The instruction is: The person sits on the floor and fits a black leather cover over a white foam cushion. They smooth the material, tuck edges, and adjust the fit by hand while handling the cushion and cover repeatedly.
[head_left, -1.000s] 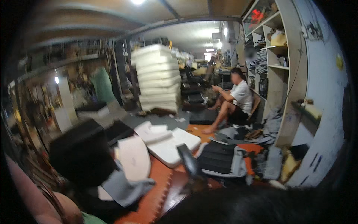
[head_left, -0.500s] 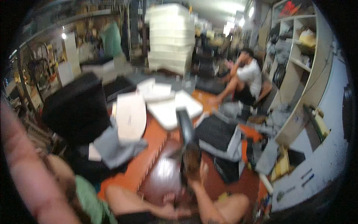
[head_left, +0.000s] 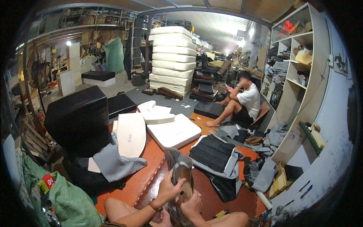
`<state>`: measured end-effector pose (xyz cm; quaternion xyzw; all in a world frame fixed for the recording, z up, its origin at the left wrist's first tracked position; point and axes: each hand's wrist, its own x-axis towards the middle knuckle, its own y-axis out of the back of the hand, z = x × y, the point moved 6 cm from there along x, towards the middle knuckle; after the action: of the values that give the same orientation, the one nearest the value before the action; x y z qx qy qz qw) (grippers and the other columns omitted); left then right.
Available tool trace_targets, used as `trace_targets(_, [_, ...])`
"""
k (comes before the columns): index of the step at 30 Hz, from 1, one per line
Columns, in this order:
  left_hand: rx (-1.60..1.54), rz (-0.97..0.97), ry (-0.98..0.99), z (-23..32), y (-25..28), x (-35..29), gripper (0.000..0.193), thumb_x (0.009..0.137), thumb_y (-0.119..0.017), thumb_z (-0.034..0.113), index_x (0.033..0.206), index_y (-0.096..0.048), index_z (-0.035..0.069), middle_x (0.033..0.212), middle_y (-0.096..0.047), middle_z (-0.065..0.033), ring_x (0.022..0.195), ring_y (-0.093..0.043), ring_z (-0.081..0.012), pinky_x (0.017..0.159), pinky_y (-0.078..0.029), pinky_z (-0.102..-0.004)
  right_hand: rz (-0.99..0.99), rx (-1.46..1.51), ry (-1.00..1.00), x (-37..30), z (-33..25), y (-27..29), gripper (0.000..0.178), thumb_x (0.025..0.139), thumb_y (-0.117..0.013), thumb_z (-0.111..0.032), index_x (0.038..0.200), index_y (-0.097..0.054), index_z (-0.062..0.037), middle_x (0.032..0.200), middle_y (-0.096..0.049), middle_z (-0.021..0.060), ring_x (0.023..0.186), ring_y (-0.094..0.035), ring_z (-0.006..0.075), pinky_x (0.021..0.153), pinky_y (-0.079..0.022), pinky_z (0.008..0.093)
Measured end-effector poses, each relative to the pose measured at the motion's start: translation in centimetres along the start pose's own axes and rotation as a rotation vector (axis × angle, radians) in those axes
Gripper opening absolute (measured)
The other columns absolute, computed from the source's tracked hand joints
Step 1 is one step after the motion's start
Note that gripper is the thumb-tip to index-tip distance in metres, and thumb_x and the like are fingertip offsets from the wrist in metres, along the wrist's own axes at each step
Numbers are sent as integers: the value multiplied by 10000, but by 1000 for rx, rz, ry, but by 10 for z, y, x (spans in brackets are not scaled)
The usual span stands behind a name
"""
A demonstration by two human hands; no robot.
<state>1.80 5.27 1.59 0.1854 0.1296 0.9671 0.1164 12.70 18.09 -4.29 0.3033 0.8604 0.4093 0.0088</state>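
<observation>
I hold a curved, glossy dark piece with a brown inner face upright between my knees; its exact kind is unclear. My left hand, with a brown band at its wrist, is closed on its left side, the thumb lying across the brown face. On the lower right side my right hand grips it, a ring on one finger. Just to the right lies a black quilted cover with grey edging. Beyond the piece is a white foam cushion.
A beige shaped board and grey cloth lie at left beside a large black upholstered block. A green sack stands near left. Farther off, another person sits on the floor before open shelves, near stacked white cushions.
The large blurred hand or arm at the left edge is gone, and my left hand now grips the dark piece. The piece sits lower and shows more brown. The view has steadied.
</observation>
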Motion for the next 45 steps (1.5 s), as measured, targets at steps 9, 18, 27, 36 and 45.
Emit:
trace_targets(9, [-240,188,58,-10,44,-34,209,967,-690,105,1107,-759,-35,883,-774,-97,781,-678,-131,725,-547,-334,-73,233,141,9,-39,45,787,796,-938,-415,1331,-565,25,1090,-675,205,987,-692,337,847,-573,431])
trace_targets(18, [-157,14,71,10,65,-54,160,924,-706,47,1057,-736,-38,921,-761,-85,860,-697,-136,800,-564,-314,154,268,442,26,-61,55,414,812,-728,-93,1224,-754,-52,1023,-731,194,921,-722,406,810,-583,475])
trace_targets(27, [-70,71,131,22,71,-37,49,940,-684,-14,960,-650,14,884,-688,-35,821,-632,-97,743,-513,-279,218,368,480,18,-79,61,419,814,-709,0,1226,-767,-43,1026,-722,174,908,-724,353,808,-586,415])
trace_targets(36, [44,18,180,34,63,-40,78,970,-654,-33,923,-611,12,852,-644,12,791,-572,-63,715,-465,-238,174,524,441,23,-68,57,375,849,-718,23,1210,-775,-62,1034,-749,140,889,-735,329,784,-595,422])
trace_targets(45, [-253,-283,-171,37,83,16,306,1071,-551,257,1008,-693,-8,1003,-726,-92,943,-672,-209,890,-537,-372,122,518,416,33,-60,76,299,907,-727,-36,1195,-780,-96,960,-762,149,765,-742,327,679,-582,412])
